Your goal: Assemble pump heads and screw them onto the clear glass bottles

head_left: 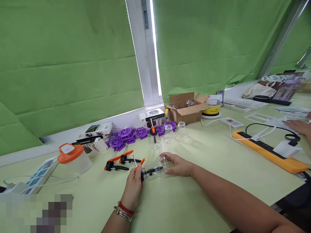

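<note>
A clear plastic bottle [157, 167] lies on its side just above the pale green table, held between both hands. My right hand [178, 164] wraps its fingers round the bottle's base end. My left hand [133, 186] pinches the black and orange pump head [141, 168] fitted at the bottle's neck. Two more pump heads [120, 160] with orange levers lie on the table just left of my left hand. Behind the bottle stand three clear bottles [168, 133], one [155, 139] with a pump head in it.
Purple wheel-shaped parts [127, 135] and small boxes [98, 129] line the back. An orange-lidded tub [73, 158] and a power strip [40, 174] sit left. An open cardboard box [186, 108] stands behind. A long orange bar [269, 150] lies right, beside another person's hand [300, 126].
</note>
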Demonstrator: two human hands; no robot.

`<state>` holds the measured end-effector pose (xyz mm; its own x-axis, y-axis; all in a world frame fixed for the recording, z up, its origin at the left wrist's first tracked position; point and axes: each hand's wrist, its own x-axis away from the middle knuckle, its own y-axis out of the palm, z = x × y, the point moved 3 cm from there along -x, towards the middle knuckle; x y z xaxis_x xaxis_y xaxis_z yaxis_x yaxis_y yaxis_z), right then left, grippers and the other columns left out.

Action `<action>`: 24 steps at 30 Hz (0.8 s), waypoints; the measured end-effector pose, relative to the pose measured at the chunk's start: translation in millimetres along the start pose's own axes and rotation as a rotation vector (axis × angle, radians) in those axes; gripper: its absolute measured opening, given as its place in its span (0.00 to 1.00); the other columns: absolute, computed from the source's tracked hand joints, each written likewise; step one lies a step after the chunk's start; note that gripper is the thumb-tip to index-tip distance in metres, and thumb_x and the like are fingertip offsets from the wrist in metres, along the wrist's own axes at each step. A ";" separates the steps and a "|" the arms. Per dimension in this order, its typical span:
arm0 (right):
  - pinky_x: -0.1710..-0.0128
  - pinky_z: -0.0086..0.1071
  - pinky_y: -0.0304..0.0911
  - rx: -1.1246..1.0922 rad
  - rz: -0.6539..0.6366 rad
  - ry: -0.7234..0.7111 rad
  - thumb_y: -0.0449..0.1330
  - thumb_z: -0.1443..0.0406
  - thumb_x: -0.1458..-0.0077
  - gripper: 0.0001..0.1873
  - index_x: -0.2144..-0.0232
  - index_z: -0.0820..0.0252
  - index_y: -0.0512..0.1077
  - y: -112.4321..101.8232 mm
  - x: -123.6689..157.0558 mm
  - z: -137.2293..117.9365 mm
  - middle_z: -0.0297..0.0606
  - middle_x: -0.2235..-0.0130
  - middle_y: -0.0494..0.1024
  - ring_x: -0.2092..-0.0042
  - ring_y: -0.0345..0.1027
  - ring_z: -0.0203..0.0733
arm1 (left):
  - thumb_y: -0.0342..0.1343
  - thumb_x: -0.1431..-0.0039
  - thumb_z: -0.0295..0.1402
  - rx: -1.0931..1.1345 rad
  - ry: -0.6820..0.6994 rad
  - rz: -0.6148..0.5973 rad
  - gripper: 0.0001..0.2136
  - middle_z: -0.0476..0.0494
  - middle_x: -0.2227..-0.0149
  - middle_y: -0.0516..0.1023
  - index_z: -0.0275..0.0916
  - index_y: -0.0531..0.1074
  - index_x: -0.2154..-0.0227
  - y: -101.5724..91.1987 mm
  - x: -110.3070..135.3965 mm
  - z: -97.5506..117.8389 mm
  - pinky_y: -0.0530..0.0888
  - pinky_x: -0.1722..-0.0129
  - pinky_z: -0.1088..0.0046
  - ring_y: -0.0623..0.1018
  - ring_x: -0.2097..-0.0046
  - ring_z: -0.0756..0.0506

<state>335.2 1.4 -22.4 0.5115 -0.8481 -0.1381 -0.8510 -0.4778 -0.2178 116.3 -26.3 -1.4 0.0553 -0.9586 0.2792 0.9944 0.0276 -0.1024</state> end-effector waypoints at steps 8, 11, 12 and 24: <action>0.40 0.43 0.49 0.197 0.067 0.019 0.50 0.44 0.44 0.31 0.56 0.63 0.73 1.6 -5.5 -6.7 0.48 0.42 0.60 0.39 0.52 0.52 | 0.50 0.49 0.54 -0.023 0.042 0.008 0.20 0.53 0.75 0.63 0.39 0.66 0.72 -0.2 -0.8 -1.0 0.61 0.71 0.74 0.64 0.72 0.50; 0.38 0.44 0.44 0.179 0.040 0.028 0.46 0.43 0.42 0.32 0.55 0.61 0.73 2.1 -4.5 -6.9 0.46 0.40 0.58 0.36 0.44 0.51 | 0.50 0.49 0.55 -0.041 0.037 0.018 0.21 0.53 0.75 0.63 0.39 0.65 0.71 -1.5 -2.6 -3.7 0.61 0.70 0.74 0.64 0.72 0.50; 0.37 0.44 0.42 0.168 0.027 0.029 0.46 0.44 0.42 0.32 0.52 0.60 0.71 1.5 -3.2 -6.1 0.45 0.38 0.56 0.35 0.42 0.51 | 0.50 0.48 0.55 -0.043 0.033 0.019 0.21 0.53 0.74 0.63 0.39 0.65 0.71 -1.8 -3.1 -4.4 0.61 0.70 0.74 0.64 0.72 0.50; 0.37 0.45 0.44 0.092 -0.006 0.056 0.67 0.50 0.58 0.45 0.41 0.59 0.57 -9.0 2.1 6.1 0.48 0.36 0.51 0.36 0.45 0.52 | 0.50 0.49 0.55 -0.011 0.040 -0.025 0.22 0.52 0.76 0.64 0.39 0.68 0.70 -1.3 -1.9 -0.9 0.61 0.70 0.74 0.66 0.71 0.49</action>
<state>344.7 5.3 -26.6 0.5066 -0.8582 -0.0830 -0.8324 -0.4617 -0.3066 114.8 -24.7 -2.7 0.0262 -0.9696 0.2432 0.9943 0.0003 -0.1062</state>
